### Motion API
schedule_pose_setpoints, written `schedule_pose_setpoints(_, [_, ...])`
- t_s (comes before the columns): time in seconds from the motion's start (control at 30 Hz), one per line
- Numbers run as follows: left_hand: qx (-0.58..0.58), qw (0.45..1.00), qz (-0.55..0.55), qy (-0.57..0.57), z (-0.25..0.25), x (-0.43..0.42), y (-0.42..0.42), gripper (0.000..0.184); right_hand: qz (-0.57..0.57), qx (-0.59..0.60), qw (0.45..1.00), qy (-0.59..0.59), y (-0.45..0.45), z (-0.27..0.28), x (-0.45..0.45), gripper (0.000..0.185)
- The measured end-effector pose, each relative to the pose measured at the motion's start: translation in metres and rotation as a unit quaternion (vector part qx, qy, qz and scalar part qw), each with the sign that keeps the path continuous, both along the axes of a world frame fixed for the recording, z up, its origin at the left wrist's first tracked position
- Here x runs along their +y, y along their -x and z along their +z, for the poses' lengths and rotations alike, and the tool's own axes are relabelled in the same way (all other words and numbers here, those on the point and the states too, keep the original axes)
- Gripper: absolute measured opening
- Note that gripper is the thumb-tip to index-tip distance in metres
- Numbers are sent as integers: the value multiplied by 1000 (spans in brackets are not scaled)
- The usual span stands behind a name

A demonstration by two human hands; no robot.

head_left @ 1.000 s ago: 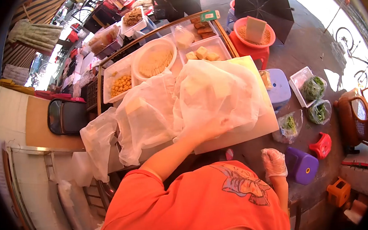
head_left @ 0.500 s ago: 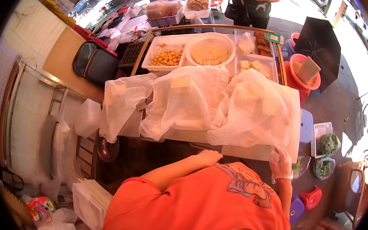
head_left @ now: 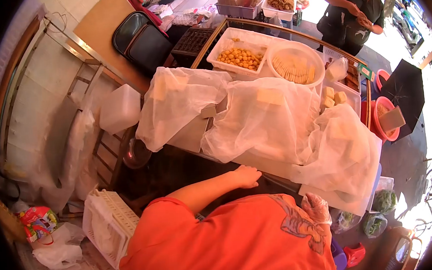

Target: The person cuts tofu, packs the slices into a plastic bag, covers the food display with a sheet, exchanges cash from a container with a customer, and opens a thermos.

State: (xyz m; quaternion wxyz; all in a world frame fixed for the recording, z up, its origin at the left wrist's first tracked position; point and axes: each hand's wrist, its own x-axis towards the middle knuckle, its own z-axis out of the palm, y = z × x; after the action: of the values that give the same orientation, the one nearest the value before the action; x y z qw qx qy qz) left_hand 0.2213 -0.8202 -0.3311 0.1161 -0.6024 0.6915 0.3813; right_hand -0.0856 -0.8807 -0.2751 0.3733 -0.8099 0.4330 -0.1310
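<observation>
A: With twelve o'clock at the top of the view, what are you recording first?

B: The broad, crumpled, sheer white middle sheet [head_left: 261, 129] is lying on the pale, flat tabletop [head_left: 188, 137], at about one o'clock from the bare left hand [head_left: 247, 176].

A: What is flanking that sheet?

B: A smaller, sheer white left-end sheet [head_left: 180, 99] is lying at about eleven o'clock from the left hand. A rumpled, sheer white right-end sheet [head_left: 336, 143] is lying between twelve and one o'clock from the right hand [head_left: 315, 208], which is wearing clear plastic.

A: Which way is the long axis running?

B: The row is running from ten o'clock to four o'clock, and the tabletop's front edge is following much the same line.

A: Which hand is lying nearer to what?

B: The left hand is hanging nearer the middle sheet, just short of its front edge and apart from it. The right hand is hanging nearer the right-end sheet, beside the tabletop's edge; I cannot confirm contact there.

A: And the state of the hands?

B: The left hand's fingers are lying loosely curled, nothing showing in them; its palm is not showing, so I cannot tell more. The right hand is partly hiding behind the orange-red printed shirt [head_left: 224, 236]; I cannot tell if it is wide, narrow or holding anything.
</observation>
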Motion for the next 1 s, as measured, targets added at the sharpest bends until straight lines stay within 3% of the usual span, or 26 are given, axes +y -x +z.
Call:
schedule_pose_setpoints(0.13, [67, 997, 21, 40, -3, 3, -26, 36, 6, 24, 1000, -10, -42, 12, 8, 23])
schedule_pose_setpoints(0.23, [103, 972, 64, 200, -17, 0, -41, 44, -15, 51, 999, -2, -60, 21, 10, 19])
schedule_pose_setpoints(0.33, [-19, 964, 106, 244, -26, -7, -51, 58, -46, 107, 993, -10, -76, 36, 17, 25])
schedule_pose_setpoints(0.47, [-46, 993, 86, 70, -44, -15, -69, 71, -30, 118, 993, -3, -76, 30, 23, 31])
schedule_pose_setpoints(0.77, [-104, 994, -37, 26, -40, -29, -65, 71, -117, 181, 966, -141, -62, 53, 38, 38])
schedule_pose_setpoints(1.0, [-147, 984, -94, -37, -33, -45, -56, 73, -172, 184, 953, -168, -29, 48, 51, 39])
